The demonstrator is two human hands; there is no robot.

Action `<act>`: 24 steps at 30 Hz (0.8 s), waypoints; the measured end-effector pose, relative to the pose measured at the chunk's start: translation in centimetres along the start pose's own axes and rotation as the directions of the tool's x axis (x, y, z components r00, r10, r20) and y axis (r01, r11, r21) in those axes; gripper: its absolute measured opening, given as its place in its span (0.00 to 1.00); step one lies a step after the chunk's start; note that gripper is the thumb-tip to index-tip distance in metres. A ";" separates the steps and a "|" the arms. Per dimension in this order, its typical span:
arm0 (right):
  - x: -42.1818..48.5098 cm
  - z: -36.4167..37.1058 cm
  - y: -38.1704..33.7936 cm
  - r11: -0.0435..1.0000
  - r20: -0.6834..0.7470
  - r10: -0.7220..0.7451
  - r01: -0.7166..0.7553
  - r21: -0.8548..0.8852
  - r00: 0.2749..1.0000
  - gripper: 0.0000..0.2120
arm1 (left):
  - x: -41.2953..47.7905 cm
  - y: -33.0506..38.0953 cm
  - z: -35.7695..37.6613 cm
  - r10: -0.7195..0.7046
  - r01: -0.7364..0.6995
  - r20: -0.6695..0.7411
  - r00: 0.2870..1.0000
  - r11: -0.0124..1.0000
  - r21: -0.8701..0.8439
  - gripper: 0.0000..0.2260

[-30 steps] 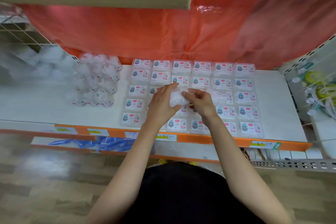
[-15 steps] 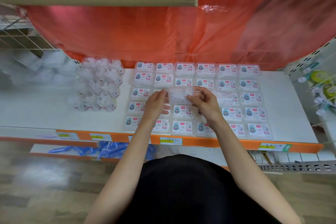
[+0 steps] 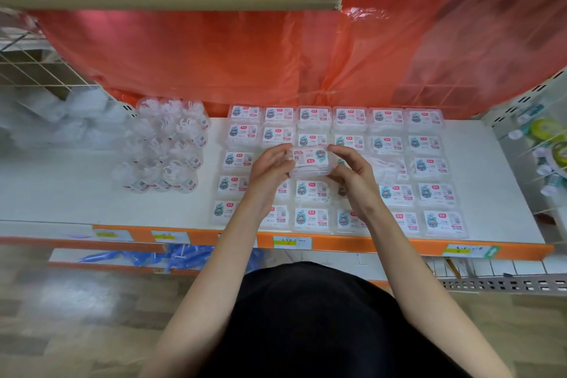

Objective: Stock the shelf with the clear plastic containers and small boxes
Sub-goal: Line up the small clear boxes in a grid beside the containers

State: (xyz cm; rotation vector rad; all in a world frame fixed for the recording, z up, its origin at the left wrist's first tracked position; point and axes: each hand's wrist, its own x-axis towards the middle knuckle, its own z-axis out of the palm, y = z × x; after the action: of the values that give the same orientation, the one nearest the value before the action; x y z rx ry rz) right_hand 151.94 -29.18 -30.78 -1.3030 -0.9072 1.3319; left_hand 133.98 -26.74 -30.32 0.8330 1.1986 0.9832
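– clear box (image 3: pixel 310 159) position?
– above the shelf (image 3: pixel 503 193) grid of labelled boxes (image 3: pixel 429 144), pinched at its ends by left hand (image 3: pixel 270 169) and right hand (image 3: pixel 352 176); contents unclear.
– surroundings?
– round clear containers (image 3: pixel 165 144) left; orange sheet (image 3: pixel 245 55) behind.

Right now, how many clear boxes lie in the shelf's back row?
6, side by side in front of the red sheet, left to right: box one, box two, box three, box four, box five, box six.

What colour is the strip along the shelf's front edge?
The strip is orange; the head view shows it best.
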 end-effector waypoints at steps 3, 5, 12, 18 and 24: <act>0.2 0.7 -0.2 0.992 -0.060 0.109 -0.104 0.078 0.992 0.12 | 0.1 0.0 -0.3 0.039 -0.041 0.021 0.999 0.997 0.066 0.17; 0.4 1.0 -0.2 0.980 -0.066 0.175 -0.168 0.103 0.982 0.14 | 0.1 0.0 -0.5 0.053 -0.056 0.046 0.998 0.996 0.074 0.18; 0.8 1.4 0.4 0.975 -0.054 0.204 -0.198 0.106 0.977 0.08 | 0.4 -0.3 -0.3 0.046 -0.045 -0.022 0.999 0.997 0.055 0.16; 1.0 1.4 0.7 0.950 -0.077 0.243 -0.221 0.218 0.967 0.13 | 0.2 0.0 0.1 -0.048 0.049 -0.025 0.999 0.996 0.076 0.12; 1.1 1.6 1.1 0.962 -0.062 0.224 -0.210 0.174 0.973 0.21 | 0.3 -0.6 1.2 -0.033 0.038 -0.040 0.999 0.989 0.143 0.10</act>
State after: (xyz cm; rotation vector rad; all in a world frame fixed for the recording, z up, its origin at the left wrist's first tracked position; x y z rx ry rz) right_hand 150.32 -28.15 -31.82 -1.3441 -0.5953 1.4789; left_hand 135.25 -26.64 -30.77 0.9070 1.3246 0.8947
